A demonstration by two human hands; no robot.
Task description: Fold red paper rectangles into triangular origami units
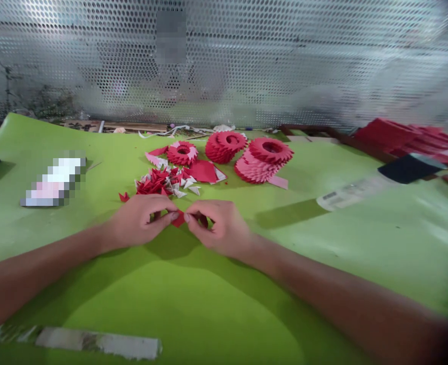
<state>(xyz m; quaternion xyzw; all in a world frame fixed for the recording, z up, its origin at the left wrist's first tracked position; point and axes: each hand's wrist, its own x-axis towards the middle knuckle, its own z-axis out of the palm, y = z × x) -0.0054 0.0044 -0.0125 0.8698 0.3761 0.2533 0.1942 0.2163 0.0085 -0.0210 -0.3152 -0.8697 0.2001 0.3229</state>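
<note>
Between my two hands is a small folded piece of red paper (179, 219). My left hand (142, 218) pinches its left side with thumb and finger, and my right hand (218, 223) pinches its right side. Just beyond my left hand lies a heap of folded red and white paper pieces (155, 182). Red paper sheets (204, 171) lie beside the heap. Farther back stand a small red paper ring (182, 152), a red paper cylinder (224, 148) and a taller pink and red paper cylinder (260, 163), all built of folded pieces.
A blurred-out phone-like object (54, 182) lies at the left on the green table (193, 309). At the right is a clear bottle with a dark cap (408, 168). Red paper stacks (399, 137) sit at the back right. A perforated metal panel (247, 61) rises behind the table.
</note>
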